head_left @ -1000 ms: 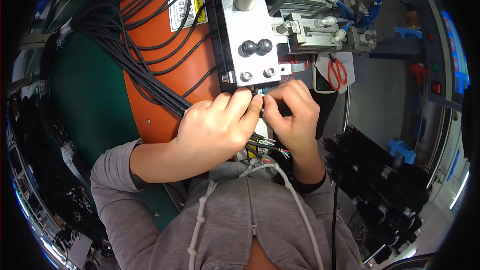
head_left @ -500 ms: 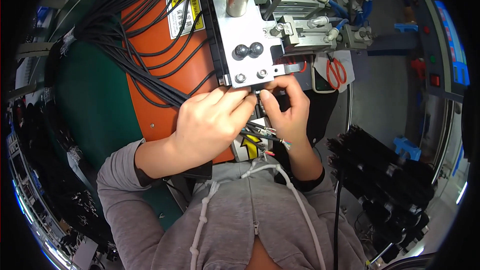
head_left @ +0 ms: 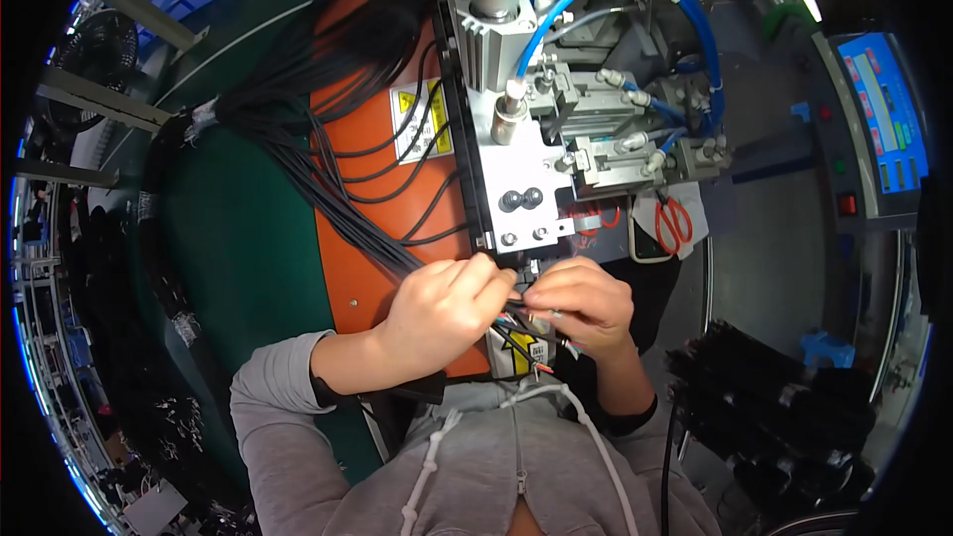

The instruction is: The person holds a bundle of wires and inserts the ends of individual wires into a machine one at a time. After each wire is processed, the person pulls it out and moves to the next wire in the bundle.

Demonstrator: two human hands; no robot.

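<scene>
Green matting [head_left: 238, 248] spreads off beyond the left hand, and an orange surface [head_left: 353, 278] runs up between the two, carrying a yellow-and-white label [head_left: 422, 119]. Over it fans a bundle of black cables [head_left: 362, 228], sloping down to the left hand [head_left: 447, 310] and passing out of sight beneath it. That hand has its fingers curled in, thumb and fingertips pinching a black cable [head_left: 514, 306] — the piece shows just in the gap between the two hands. Facing it, the right hand [head_left: 584, 303] holds thumb and forefinger drawn close at the cable's end; the spot is too small for me to tell whether they grip it. Below both sets of fingertips, stripped cable ends [head_left: 543, 368] show tiny coloured wires near another yellow-and-white label [head_left: 518, 355].

Just above the hands stands a metal plate [head_left: 506, 179] with two black knobs [head_left: 521, 200], and blue tubes [head_left: 707, 35] loop above it. Up and to the right of the right hand lie red-handled scissors [head_left: 674, 225]; farther off that way, a lit screen [head_left: 879, 109]. Well to that hand's lower right — a thick heap of black cables [head_left: 769, 407].
</scene>
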